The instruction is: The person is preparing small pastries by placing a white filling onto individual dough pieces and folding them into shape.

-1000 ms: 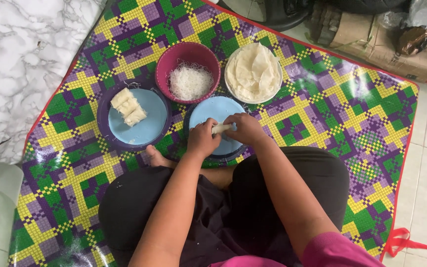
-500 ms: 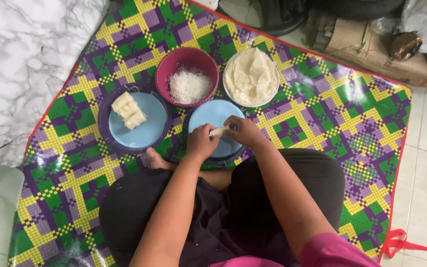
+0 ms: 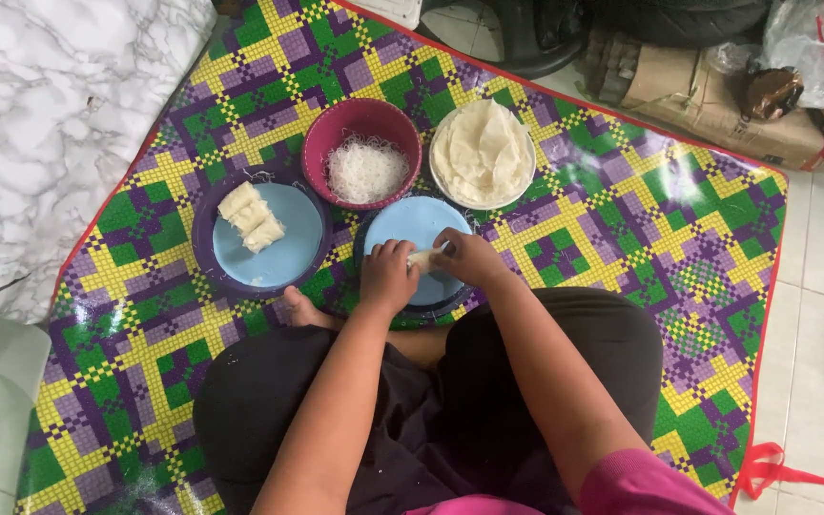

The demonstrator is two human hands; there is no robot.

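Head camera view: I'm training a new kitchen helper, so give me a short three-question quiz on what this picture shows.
1. True or false: the finished rolls lie on the blue plate on the left.
2. What fills the dark pink bowl? A) white noodles B) green leaves C) red sauce
3. What do the left hand and right hand hold between them, and over what?

Key
1. True.
2. A, the thin white noodles.
3. A small pale roll, over the blue plate nearest the person. The stack of wrappers sits just beyond it.
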